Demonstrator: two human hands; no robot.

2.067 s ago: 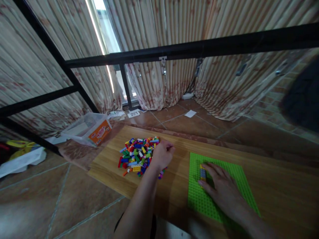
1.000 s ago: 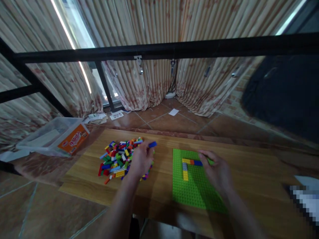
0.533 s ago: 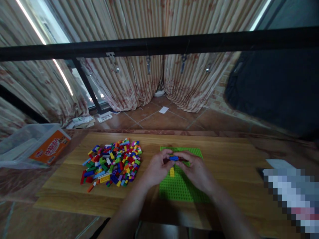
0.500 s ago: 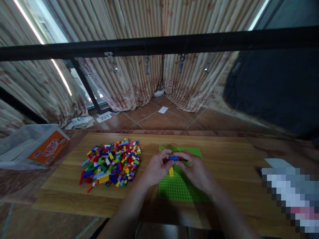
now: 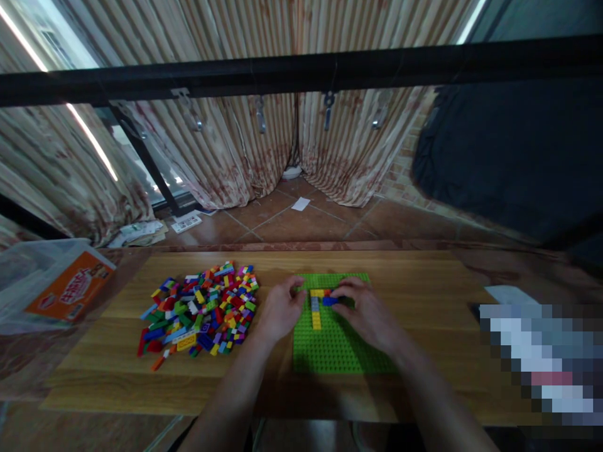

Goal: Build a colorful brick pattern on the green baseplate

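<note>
A green baseplate (image 5: 334, 348) lies on the wooden board (image 5: 424, 289). On it stand a short row and column of bricks: yellow, grey and orange. My right hand (image 5: 370, 317) pinches a blue brick (image 5: 330, 301) just right of the column, low over the plate. My left hand (image 5: 281, 309) rests curled at the plate's left edge, its fingertips by the plate's upper left corner; nothing shows in it. A heap of loose coloured bricks (image 5: 198, 306) lies to the left of my left hand.
A clear plastic tub with an orange label (image 5: 56, 290) sits at the far left. A black metal rail (image 5: 301, 70) crosses above. Curtains hang behind, papers lie on the tiled floor. A white sheet (image 5: 506, 294) and a blurred patch sit at right.
My left hand took a blue brick from the heap and carried it to the plate. The brick is now in my right hand's fingers, and my left hand has drawn back to the plate's edge.
</note>
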